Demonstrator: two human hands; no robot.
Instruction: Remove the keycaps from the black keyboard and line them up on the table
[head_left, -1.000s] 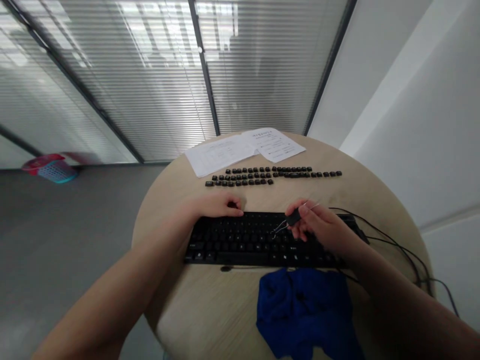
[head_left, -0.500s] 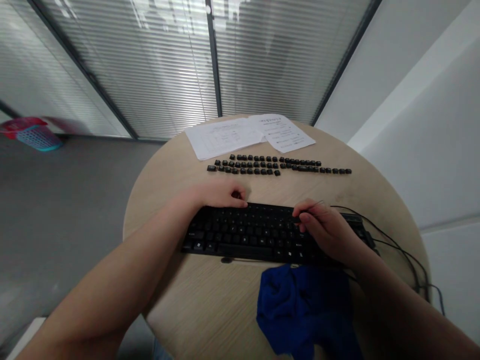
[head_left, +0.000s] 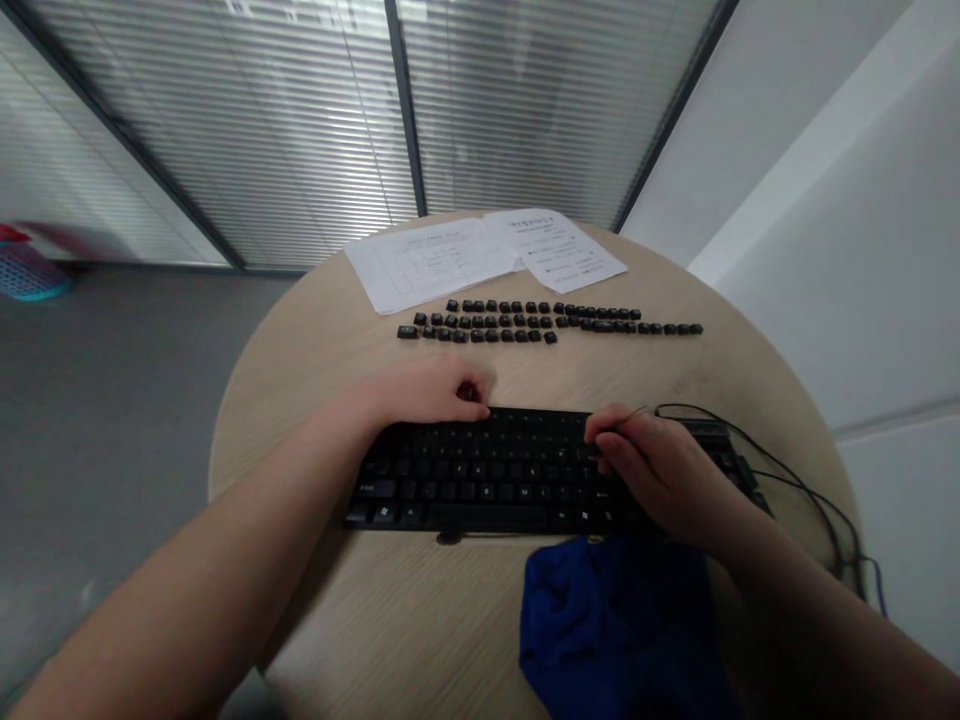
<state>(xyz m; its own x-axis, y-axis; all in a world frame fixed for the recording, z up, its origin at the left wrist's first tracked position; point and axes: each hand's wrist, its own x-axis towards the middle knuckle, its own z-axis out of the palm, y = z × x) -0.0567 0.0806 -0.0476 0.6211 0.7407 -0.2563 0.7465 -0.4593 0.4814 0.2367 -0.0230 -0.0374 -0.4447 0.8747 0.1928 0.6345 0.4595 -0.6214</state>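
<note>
A black keyboard [head_left: 487,490] lies on the round wooden table. My left hand [head_left: 442,390] rests at its back edge, fingers curled, the thumb touching the frame near the top row; whatever the fingers hold, if anything, is hidden. Over the right part of the keys, my right hand [head_left: 645,455] pinches a thin wire-like tool [head_left: 634,413], whose lower end is hard to make out. Beyond the keyboard, several loose black keycaps [head_left: 517,322] lie in rows.
Two printed sheets [head_left: 427,262] lie at the table's far side. A blue cloth [head_left: 600,620] sits in front of the keyboard. Black cables [head_left: 795,480] curve along the right edge. A red and blue basket [head_left: 30,270] stands on the floor at the far left.
The camera view has shifted slightly, so the table and papers appear a little further left and higher. Both hands keep nearly the same places on the keyboard.
</note>
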